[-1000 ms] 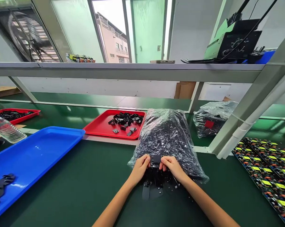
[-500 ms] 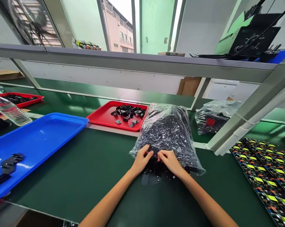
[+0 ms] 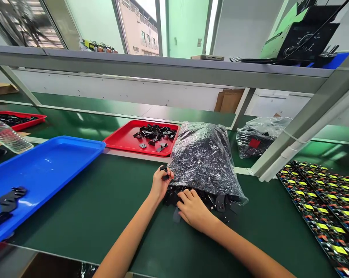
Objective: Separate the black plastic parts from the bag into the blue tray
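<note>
A clear plastic bag (image 3: 204, 158) full of small black plastic parts lies on the green bench, its open mouth toward me with parts (image 3: 217, 201) spilling out. My left hand (image 3: 160, 183) is closed on a black part at the bag's left edge. My right hand (image 3: 194, 211) rests on the spilled parts at the bag's mouth, fingers curled among them.
A blue tray (image 3: 47, 170) with black parts (image 3: 9, 197) sits at the left. Behind it stand a red tray (image 3: 125, 139) of black parts, a second red tray (image 3: 24, 120) and a water bottle (image 3: 6, 138). Another bag (image 3: 258, 139) and circuit boards (image 3: 321, 204) lie right.
My hands have come apart: the left moved to the bag's left edge with a part, the right dropped down onto the spilled parts. The camera tilted slightly.
</note>
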{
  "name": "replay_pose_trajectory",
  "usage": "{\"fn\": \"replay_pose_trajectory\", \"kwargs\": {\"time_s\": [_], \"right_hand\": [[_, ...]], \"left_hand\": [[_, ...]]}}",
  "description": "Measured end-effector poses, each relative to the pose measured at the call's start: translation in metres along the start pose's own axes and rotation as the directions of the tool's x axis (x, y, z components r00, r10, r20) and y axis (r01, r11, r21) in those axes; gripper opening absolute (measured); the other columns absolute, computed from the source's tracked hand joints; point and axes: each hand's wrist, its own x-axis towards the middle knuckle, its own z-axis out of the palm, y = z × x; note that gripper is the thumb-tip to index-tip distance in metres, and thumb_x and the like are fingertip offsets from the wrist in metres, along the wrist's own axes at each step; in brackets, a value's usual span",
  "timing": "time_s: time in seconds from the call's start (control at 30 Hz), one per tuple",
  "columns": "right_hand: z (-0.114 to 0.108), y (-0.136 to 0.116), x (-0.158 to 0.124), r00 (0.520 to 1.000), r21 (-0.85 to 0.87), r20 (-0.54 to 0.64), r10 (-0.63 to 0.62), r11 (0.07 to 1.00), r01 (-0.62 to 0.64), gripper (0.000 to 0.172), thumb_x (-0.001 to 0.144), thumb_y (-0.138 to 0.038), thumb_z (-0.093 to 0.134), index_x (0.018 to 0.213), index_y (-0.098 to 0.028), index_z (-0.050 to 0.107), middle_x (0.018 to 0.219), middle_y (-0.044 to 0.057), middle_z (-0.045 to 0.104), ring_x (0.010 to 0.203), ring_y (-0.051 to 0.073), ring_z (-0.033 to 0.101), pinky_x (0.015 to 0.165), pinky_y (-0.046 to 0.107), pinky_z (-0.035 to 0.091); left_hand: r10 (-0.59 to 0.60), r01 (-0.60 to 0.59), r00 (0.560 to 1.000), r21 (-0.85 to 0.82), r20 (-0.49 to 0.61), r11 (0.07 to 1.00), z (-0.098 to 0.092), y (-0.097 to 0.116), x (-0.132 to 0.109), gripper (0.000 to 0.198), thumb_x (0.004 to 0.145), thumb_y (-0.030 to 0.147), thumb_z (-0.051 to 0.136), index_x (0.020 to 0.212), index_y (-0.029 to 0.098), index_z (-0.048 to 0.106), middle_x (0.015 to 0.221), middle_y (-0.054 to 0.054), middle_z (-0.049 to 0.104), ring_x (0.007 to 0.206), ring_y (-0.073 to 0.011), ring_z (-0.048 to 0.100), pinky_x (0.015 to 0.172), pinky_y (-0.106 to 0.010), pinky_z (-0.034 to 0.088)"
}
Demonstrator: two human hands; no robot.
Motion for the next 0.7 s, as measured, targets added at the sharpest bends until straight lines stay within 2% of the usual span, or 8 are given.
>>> {"fn": "replay_pose_trajectory", "kwargs": {"time_s": [0.1, 0.17, 0.27, 0.37, 0.43, 0.5, 0.6, 0.7], "right_hand": [[-0.006, 0.000, -0.001, 0.997, 0.078, -0.023, -0.071, 0.994, 0.073, 0.009, 0.085, -0.023, 0.055, 0.087, -0.017, 0.061, 0.101, 0.008, 0.058, 0.101, 0.025, 0.046, 0.087, 0.042, 0.037], [-0.015, 0.006, -0.002, 0.996, 0.213, -0.071, -0.056, 0.974, 0.070, 0.007, 0.085, -0.023, 0.056, 0.087, -0.018, 0.061, 0.097, 0.006, 0.059, 0.099, 0.023, 0.048, 0.086, 0.039, 0.038], [-0.034, 0.027, -0.004, 0.978, 0.469, -0.182, 0.105, 0.883, -0.007, 0.007, 0.086, -0.021, 0.054, 0.089, -0.019, 0.061, 0.092, 0.004, 0.060, 0.092, 0.017, 0.051, 0.082, 0.031, 0.041], [-0.048, 0.050, -0.007, 0.927, 0.589, -0.239, 0.287, 0.802, -0.096, 0.012, 0.088, -0.015, 0.048, 0.093, -0.018, 0.059, 0.092, 0.004, 0.059, 0.088, 0.015, 0.054, 0.080, 0.028, 0.043], [-0.051, 0.060, -0.008, 0.910, 0.563, -0.227, 0.348, 0.809, -0.169, 0.013, 0.088, -0.014, 0.047, 0.093, -0.018, 0.058, 0.090, 0.004, 0.058, 0.084, 0.015, 0.054, 0.077, 0.028, 0.044], [-0.048, 0.064, -0.007, 0.913, 0.471, -0.209, 0.349, 0.855, -0.219, 0.011, 0.086, -0.013, 0.049, 0.088, -0.018, 0.058, 0.087, 0.004, 0.058, 0.082, 0.017, 0.053, 0.077, 0.031, 0.044], [-0.043, 0.064, -0.005, 0.932, 0.339, -0.197, 0.304, 0.913, -0.227, 0.008, 0.085, -0.015, 0.051, 0.085, -0.017, 0.059, 0.086, 0.005, 0.058, 0.082, 0.019, 0.052, 0.079, 0.036, 0.043], [-0.047, 0.065, -0.005, 0.933, 0.352, -0.203, 0.298, 0.911, -0.214, 0.013, 0.085, -0.018, 0.053, 0.097, -0.018, 0.058, 0.091, 0.006, 0.059, 0.085, 0.020, 0.052, 0.078, 0.034, 0.044]], "left_hand": [[-0.086, 0.089, 0.995, -0.060, 0.058, 0.994, 0.007, 0.002, -0.005, 0.006, 0.060, 0.011, 0.050, 0.061, 0.016, 0.049, 0.058, 0.003, 0.047, 0.059, -0.0099, 0.051, 0.061, -0.024, 0.046], [-0.157, 0.166, 0.983, -0.097, 0.090, 0.981, 0.011, 0.003, -0.009, 0.013, 0.062, 0.012, 0.048, 0.072, 0.016, 0.055, 0.059, 0.002, 0.048, 0.064, -0.0124, 0.054, 0.068, -0.029, 0.049], [-0.275, 0.293, 0.952, -0.131, 0.135, 0.947, 0.015, 0.002, -0.014, 0.027, 0.067, 0.014, 0.046, 0.091, 0.013, 0.059, 0.071, -0.004, 0.058, 0.081, -0.0191, 0.060, 0.081, -0.039, 0.048], [-0.439, 0.478, 0.871, -0.174, 0.221, 0.861, 0.021, -0.004, -0.023, 0.029, 0.076, 0.020, 0.045, 0.099, 0.011, 0.059, 0.094, -0.011, 0.064, 0.096, -0.0231, 0.060, 0.088, -0.041, 0.045], [-0.521, 0.585, 0.803, -0.212, 0.290, 0.783, 0.026, -0.010, -0.031, 0.032, 0.082, 0.026, 0.044, 0.106, 0.011, 0.058, 0.099, -0.011, 0.064, 0.096, -0.0224, 0.060, 0.089, -0.041, 0.044], [-0.551, 0.636, 0.766, -0.263, 0.331, 0.726, 0.031, -0.015, -0.038, 0.035, 0.086, 0.029, 0.042, 0.112, 0.010, 0.056, 0.099, -0.011, 0.065, 0.095, -0.0214, 0.060, 0.092, -0.043, 0.043], [-0.543, 0.637, 0.769, -0.341, 0.336, 0.692, 0.036, -0.018, -0.043, 0.037, 0.089, 0.029, 0.040, 0.118, 0.010, 0.053, 0.101, -0.011, 0.065, 0.097, -0.0215, 0.060, 0.096, -0.044, 0.039], [-0.523, 0.614, 0.789, -0.366, 0.322, 0.700, 0.036, -0.015, -0.042, 0.043, 0.089, 0.031, 0.040, 0.126, 0.009, 0.047, 0.111, -0.015, 0.063, 0.108, -0.0269, 0.056, 0.098, -0.046, 0.037]]}}
